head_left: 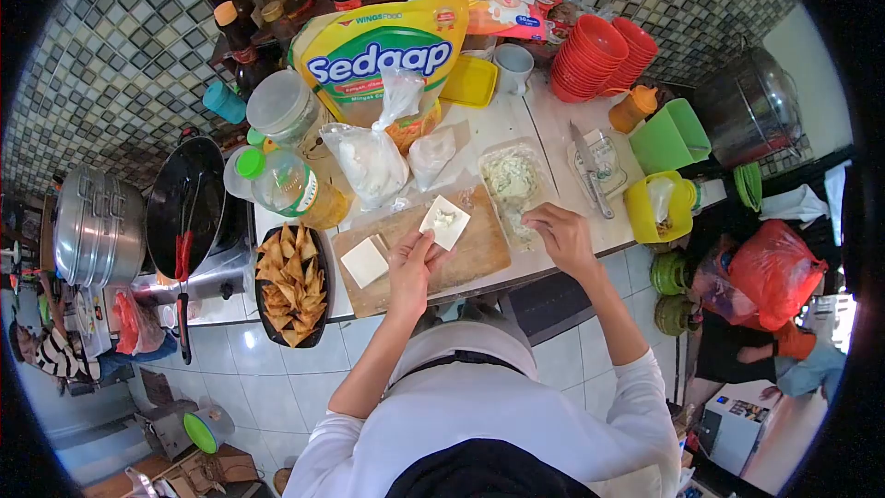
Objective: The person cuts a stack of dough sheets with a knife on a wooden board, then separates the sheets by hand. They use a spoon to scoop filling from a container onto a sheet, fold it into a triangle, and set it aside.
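My left hand [412, 263] is closed on the edge of a square white dough wrapper [454, 232], holding it above the wooden cutting board [484, 256]. A small dab of pale filling [444, 218] sits in the middle of that wrapper. Pinched together, the fingers of my right hand [564, 235] are at the near right edge of a clear plastic container [544, 186]. Whatever they hold is too small to make out. Whitish-green filling [512, 173] lies inside the container. A stack of square wrappers [365, 264] rests on the board's left part.
Left of the board is a black tray [320, 318] of golden-brown triangular pastries. A wok [184, 198] stands on the stove beyond. Bags of white powder [364, 166] and bottles crowd the back. A knife [590, 171], yellow container [656, 207] and red bowls [588, 55] are at the right.
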`<state>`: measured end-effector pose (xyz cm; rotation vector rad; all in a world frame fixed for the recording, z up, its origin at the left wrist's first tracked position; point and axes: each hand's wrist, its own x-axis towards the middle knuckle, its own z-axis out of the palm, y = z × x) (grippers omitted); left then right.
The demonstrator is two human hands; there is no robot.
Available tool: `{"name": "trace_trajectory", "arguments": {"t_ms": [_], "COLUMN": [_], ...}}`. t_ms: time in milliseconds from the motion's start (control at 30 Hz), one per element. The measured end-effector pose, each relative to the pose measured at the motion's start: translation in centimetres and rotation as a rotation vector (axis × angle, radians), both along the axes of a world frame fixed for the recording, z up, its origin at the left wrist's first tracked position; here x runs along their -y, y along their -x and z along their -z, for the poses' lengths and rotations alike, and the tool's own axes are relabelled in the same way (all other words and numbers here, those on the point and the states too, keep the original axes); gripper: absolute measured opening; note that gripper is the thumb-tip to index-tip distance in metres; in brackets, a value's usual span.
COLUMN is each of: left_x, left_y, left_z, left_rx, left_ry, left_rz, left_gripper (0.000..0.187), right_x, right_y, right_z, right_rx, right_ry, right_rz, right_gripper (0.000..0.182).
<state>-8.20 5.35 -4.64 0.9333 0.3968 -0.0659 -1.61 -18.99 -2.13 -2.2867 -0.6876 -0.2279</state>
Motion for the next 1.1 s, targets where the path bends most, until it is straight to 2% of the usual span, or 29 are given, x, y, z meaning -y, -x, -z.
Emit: {"name": "trace_trajectory", "arguments": {"t_ms": [100, 167, 200, 267, 367, 633, 700, 800, 867, 967, 1100], "left_x": [0.4, 0.4, 0.4, 0.4, 0.4, 0.6, 0.5, 0.6, 0.5, 0.5, 0.5], "left_y": [-0.1, 0.0, 0.1, 0.2, 0.1, 0.2, 0.4, 0.4, 0.4, 0.3, 0.4], "left_z": [-0.7, -1.0, -1.1, -0.9, -1.0, -1.2, -1.1, -0.7, -0.7, -0.6, -0.4], "left_rx": [0.007, -0.006, -0.02, -0.022, -0.015, -0.021, -0.008, -0.019, -0.024, -0.024, -0.005], "left_ry": [0.023, 0.012, 0.0, 0.009, 0.019, 0.031, 0.0, 0.003, 0.002, 0.013, 0.027], "left_rz": [-0.027, -0.031, -0.035, -0.039, -0.041, -0.036, 0.008, 0.0, -0.002, -0.008, 0.003], "left_gripper": [0.02, 0.02, 0.02, 0.02, 0.019, 0.02, 0.025, 0.024, 0.024, 0.024, 0.023], "right_x": [0.4, 0.5, 0.5, 0.5, 0.3, -1.5, -1.5, -0.5, 0.1, 0.4, 0.1], "right_y": [0.1, 0.2, 0.3, 0.4, 0.5, 0.8, 0.7, -0.1, -0.1, 0.4, 0.7], "right_z": [-0.6, -0.8, -0.6, -0.1, 0.7, 1.6, 1.7, 2.2, 2.5, 3.1, 3.1], "right_rx": [0.001, 0.056, 0.054, -0.051, -0.064, -0.117, -0.133, -0.144, -0.345, -0.321, -0.32], "right_ry": [-0.009, -0.093, -0.094, 0.019, -0.018, -0.126, -0.132, -0.261, -0.352, -0.495, -0.455], "right_rz": [-0.026, 0.156, 0.153, 0.351, 0.422, 0.405, 0.39, 0.344, 0.389, 0.428, 0.417], "right_gripper": [0.008, 0.012, 0.012, 0.017, 0.022, 0.023, 0.024, 0.025, 0.027, 0.029, 0.031]}}
